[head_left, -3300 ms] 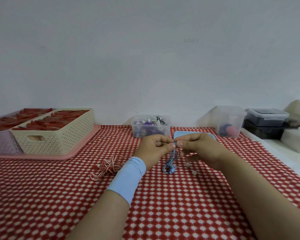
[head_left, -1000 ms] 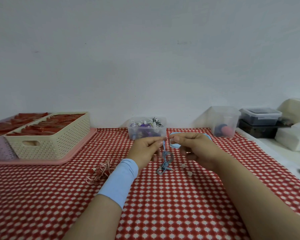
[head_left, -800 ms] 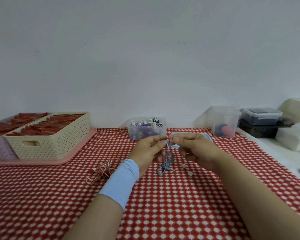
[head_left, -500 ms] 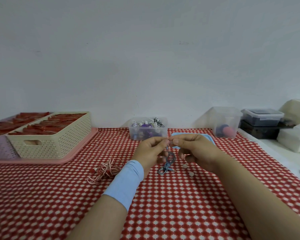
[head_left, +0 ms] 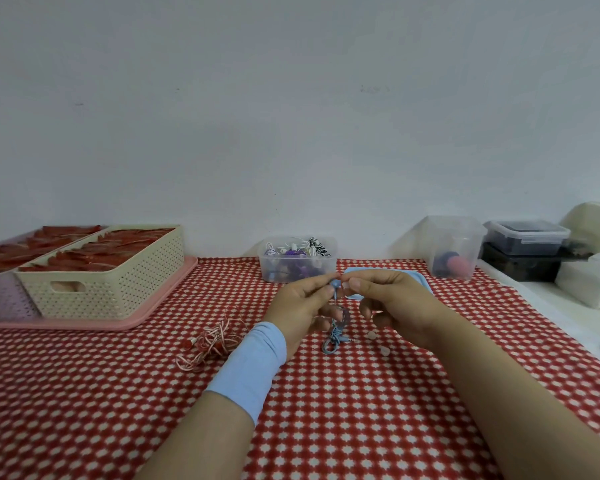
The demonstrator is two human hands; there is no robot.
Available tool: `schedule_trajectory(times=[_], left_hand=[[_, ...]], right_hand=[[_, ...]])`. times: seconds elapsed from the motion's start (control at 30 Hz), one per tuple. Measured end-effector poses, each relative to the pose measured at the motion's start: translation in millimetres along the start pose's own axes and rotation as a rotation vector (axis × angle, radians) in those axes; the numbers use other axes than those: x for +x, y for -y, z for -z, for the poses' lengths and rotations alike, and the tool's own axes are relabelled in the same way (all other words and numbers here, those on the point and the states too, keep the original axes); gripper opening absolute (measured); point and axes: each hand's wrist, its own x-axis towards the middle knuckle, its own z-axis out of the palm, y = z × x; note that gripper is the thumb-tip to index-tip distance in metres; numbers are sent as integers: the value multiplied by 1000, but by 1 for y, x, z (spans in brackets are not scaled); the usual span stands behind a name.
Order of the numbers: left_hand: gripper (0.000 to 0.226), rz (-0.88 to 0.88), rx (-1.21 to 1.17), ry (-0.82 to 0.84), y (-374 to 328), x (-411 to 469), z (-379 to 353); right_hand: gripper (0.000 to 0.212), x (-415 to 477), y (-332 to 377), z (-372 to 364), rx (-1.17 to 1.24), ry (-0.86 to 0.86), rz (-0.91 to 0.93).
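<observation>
A blue earphone hangs between my two hands above the red checked tablecloth, its coiled cable and plug touching the cloth. My left hand, with a light blue wristband, pinches the earbud at the top. My right hand pinches the same earbud tip from the other side, thumb and forefinger together. Two small pale ear tips lie on the cloth just below my right hand. A red-and-white earphone tangle lies to the left of my left wrist.
A clear tub of mixed earphones stands behind my hands, with a blue lid beside it. A cream basket of red packets sits on a pink tray at left. Clear and dark boxes stand at right.
Both hands have stayed together on the blue earphone, lifting slightly; the fingertips have worked at the earbud while the cable keeps dangling onto the cloth.
</observation>
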Motion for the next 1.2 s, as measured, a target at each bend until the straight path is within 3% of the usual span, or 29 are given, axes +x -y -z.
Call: schedule_trajectory(times=[0.17, 1.0, 1.2], left_hand=[[18, 2, 2, -28, -1, -1, 1], [18, -21, 62, 69, -4, -5, 0], [17, -8, 126, 42, 1, -4, -2]], right_hand=[[16, 0, 0, 0, 20, -24, 3], [21, 2, 0, 6, -41, 96, -83], [22, 0, 2, 7, -97, 52, -119]])
